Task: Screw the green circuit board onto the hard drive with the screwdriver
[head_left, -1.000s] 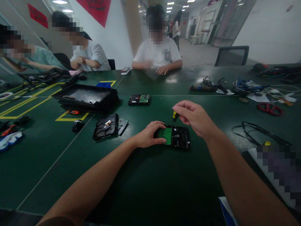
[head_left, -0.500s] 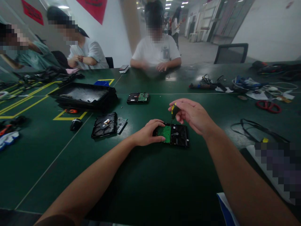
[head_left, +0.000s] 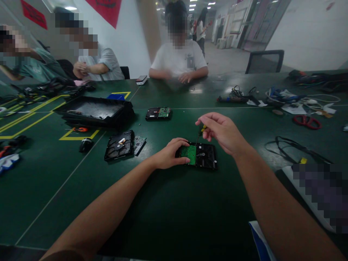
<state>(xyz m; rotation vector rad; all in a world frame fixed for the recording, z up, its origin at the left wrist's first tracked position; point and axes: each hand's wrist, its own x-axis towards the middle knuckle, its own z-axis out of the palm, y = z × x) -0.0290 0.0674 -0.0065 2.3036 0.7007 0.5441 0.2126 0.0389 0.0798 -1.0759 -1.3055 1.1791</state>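
Observation:
A black hard drive with a green circuit board on its left half lies flat on the table in front of me. My left hand grips its left end, thumb on the near edge and fingers on the far edge. Between the fingertips of my right hand is a screwdriver with a yellow and dark handle. Its shaft points down to the far edge of the board; the tip's exact contact is too small to make out.
To the left lie another hard drive and a loose circuit board. Farther back are a third drive and black trays. Cables and red-handled scissors lie right. A person sits across the table.
My right hand has turned a little around the screwdriver, so less of the handle shows. The left hand still holds the drive in place. The whole view has shifted slightly.

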